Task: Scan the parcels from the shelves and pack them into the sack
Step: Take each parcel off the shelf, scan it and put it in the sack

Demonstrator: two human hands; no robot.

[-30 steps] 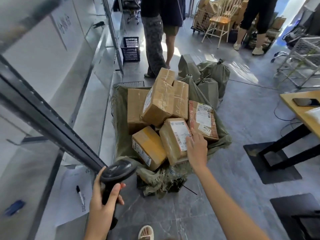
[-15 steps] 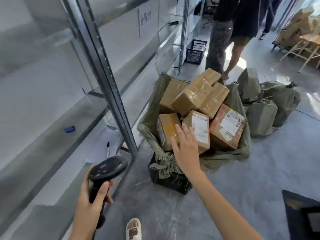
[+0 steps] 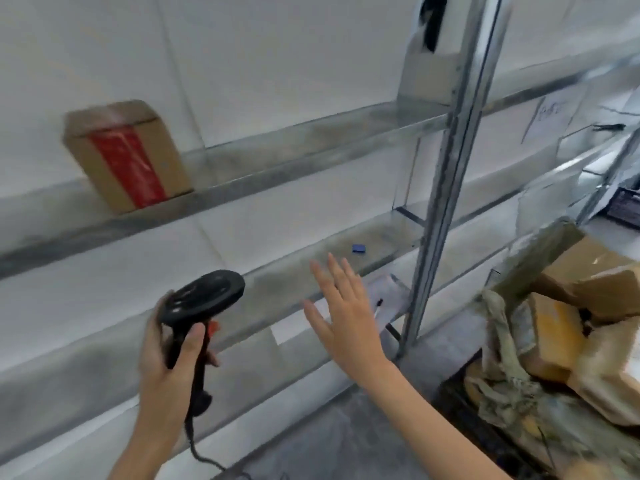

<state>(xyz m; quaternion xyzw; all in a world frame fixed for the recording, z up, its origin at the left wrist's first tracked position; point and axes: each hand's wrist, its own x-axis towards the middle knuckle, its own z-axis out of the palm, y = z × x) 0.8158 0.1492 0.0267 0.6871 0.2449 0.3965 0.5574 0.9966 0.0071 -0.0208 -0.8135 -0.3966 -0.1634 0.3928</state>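
Gripping a black handheld barcode scanner in the left hand.
Right hand spread, empty, below a red-taped brown cardboard parcel on the metal shelf.

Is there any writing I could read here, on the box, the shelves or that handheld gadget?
None is legible.
Paper sign on the shelving: handwriting, too blurred to read.
Box with red tape: no readable print.
Scanner in the left hand: no visible marking.

One brown cardboard parcel with red tape at ten o'clock. One black handheld scanner. One small blue block. One olive woven sack at four o'clock; at least three tan cardboard boxes inside, blurred.
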